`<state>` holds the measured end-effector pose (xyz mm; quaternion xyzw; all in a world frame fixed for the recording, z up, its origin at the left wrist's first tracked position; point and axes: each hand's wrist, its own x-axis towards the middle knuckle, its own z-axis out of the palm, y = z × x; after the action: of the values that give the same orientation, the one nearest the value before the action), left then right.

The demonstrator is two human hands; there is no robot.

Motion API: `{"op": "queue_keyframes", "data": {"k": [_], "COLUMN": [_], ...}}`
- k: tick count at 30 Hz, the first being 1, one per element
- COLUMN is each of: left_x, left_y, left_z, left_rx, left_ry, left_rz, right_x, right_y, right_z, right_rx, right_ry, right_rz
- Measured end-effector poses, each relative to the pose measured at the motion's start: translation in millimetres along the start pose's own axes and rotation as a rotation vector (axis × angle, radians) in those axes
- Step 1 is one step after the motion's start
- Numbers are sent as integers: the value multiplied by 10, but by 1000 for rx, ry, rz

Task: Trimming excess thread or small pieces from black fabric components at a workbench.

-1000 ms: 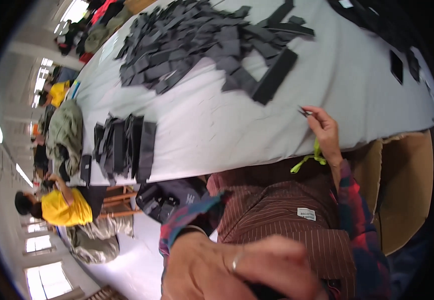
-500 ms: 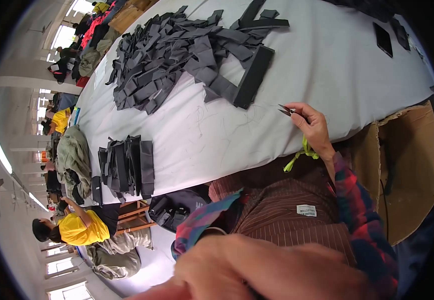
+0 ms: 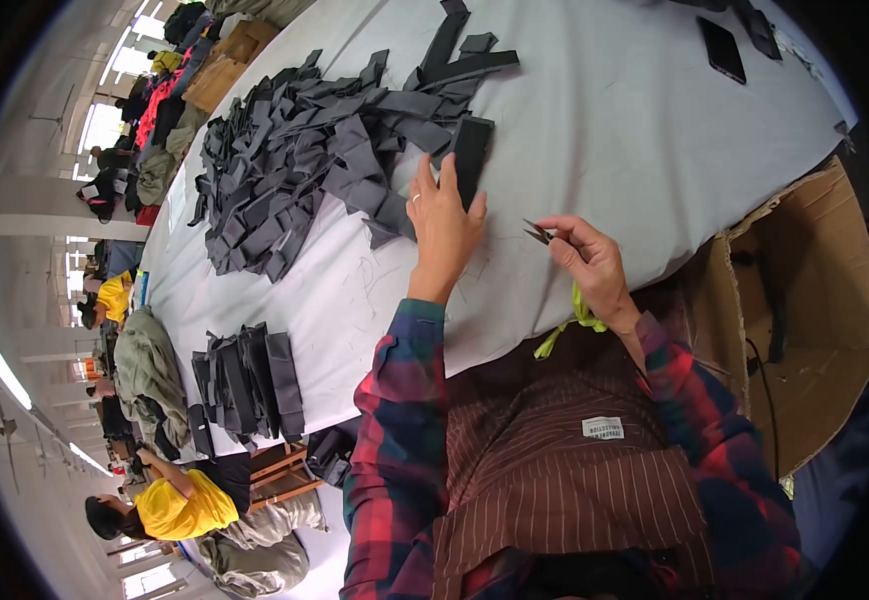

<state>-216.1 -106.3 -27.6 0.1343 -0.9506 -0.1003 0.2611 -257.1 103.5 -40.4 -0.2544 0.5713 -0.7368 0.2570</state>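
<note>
My left hand (image 3: pixel 443 225), with a ring on one finger, reaches over the table with its fingers apart. Its fingertips are at the near end of a neat stack of black fabric strips (image 3: pixel 472 155); whether they touch it I cannot tell. In my right hand (image 3: pixel 595 268) is a small pair of thread snips (image 3: pixel 538 232), blades pointing left toward the other hand. A yellow-green ribbon (image 3: pixel 582 312) hangs below that hand. Left of the stack spreads a loose heap of dark grey fabric pieces (image 3: pixel 275 165).
Bundled dark strips (image 3: pixel 250 385) lie at the table's left edge. A phone (image 3: pixel 722 50) rests at the far right of the white-covered table (image 3: pixel 595 120). An open cardboard box (image 3: pixel 805 300) stands at right. A person in yellow (image 3: pixel 190 508) is at the lower left.
My left hand has swung from close in front of me, where it was blurred, out to the strip stack. My right hand still holds the snips. The whole view has shifted a little.
</note>
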Motion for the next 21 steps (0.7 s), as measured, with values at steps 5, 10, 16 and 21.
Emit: {"op": "queue_keyframes", "data": {"k": [5,10,16,21], "left_x": [119,3,-634,-881], "left_y": [-77,-21,103,295], "left_z": [-36,-481,-757,-779], "left_rx": [-122,-301,-353,-289], "left_ry": [-219,-343,-374,-362], "left_rz": [-226,-80,-135,-142], "right_x": [-8,2,150,282], "right_y": [14,-18,-221,-232], "right_z": [5,-128,133,384], "right_rx": [-14,-1,-418,-916], "right_ry": [-13,-28,6,0], "right_rz": [-15,58,-98,-195]}}
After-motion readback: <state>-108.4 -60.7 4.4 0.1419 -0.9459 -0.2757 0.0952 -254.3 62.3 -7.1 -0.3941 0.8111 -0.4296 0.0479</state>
